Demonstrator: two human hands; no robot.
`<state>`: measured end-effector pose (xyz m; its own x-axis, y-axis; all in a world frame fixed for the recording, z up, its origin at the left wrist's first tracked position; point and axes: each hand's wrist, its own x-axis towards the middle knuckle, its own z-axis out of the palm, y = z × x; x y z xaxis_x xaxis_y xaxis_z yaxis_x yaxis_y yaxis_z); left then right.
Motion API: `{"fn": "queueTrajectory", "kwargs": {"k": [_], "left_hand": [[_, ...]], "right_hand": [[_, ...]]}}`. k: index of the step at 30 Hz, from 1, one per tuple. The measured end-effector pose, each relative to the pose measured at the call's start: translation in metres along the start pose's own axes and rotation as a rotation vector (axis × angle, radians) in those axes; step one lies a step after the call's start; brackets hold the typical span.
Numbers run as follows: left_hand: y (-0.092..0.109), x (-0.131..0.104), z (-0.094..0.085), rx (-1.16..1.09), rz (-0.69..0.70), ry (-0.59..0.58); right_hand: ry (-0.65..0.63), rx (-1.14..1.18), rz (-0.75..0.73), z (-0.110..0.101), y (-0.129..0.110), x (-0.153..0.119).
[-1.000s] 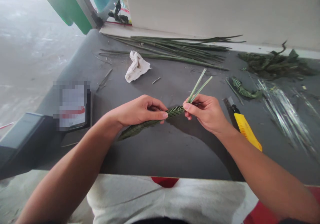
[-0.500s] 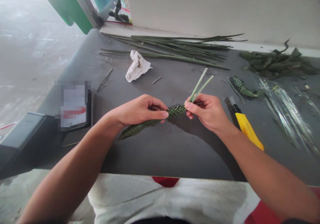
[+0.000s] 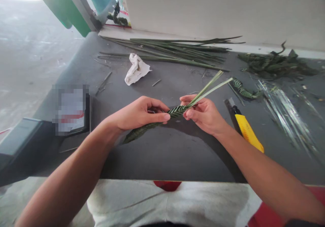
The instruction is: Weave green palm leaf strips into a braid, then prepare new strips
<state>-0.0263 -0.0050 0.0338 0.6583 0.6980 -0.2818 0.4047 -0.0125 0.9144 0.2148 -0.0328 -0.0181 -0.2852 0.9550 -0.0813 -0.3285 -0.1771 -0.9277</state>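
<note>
A braided green leaf strip (image 3: 177,111) lies slantwise over the table in front of me, its thick dark end low on the left. My left hand (image 3: 146,113) pinches the braid between thumb and fingers near its middle. At the upper right end, two pale loose leaf strands (image 3: 210,86) fan out. Around that end sits my right hand (image 3: 201,113), its thumb and fingers apart, with the strands passing between them; the grip there is loosened. Part of the braid is hidden under my left hand.
Beyond the hands are a crumpled white tissue (image 3: 137,69) and long green leaf stalks (image 3: 177,51). On the right lie a yellow-handled cutter (image 3: 248,132), a small woven leaf piece (image 3: 243,89), clear thin strips (image 3: 281,112) and a dark leaf pile (image 3: 279,64). A phone (image 3: 86,113) is at left.
My right thumb and fingers have spread apart from their pinch at the braid's end. The loose strands have tipped over to the right. My left hand keeps its hold.
</note>
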Motion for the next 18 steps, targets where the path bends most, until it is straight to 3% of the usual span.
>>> {"fn": "queueTrajectory", "kwargs": {"k": [6, 12, 18], "left_hand": [[-0.003, 0.002, 0.007, -0.067, 0.021, 0.032], [-0.006, 0.003, 0.011, -0.117, -0.001, 0.051], [-0.009, 0.005, 0.008, -0.095, 0.021, -0.025]], "right_hand": [[-0.151, -0.015, 0.092, 0.012, 0.010, -0.005], [-0.038, -0.065, -0.002, 0.015, 0.007, -0.004], [0.126, 0.034, -0.032, 0.009, 0.003, 0.000]]}}
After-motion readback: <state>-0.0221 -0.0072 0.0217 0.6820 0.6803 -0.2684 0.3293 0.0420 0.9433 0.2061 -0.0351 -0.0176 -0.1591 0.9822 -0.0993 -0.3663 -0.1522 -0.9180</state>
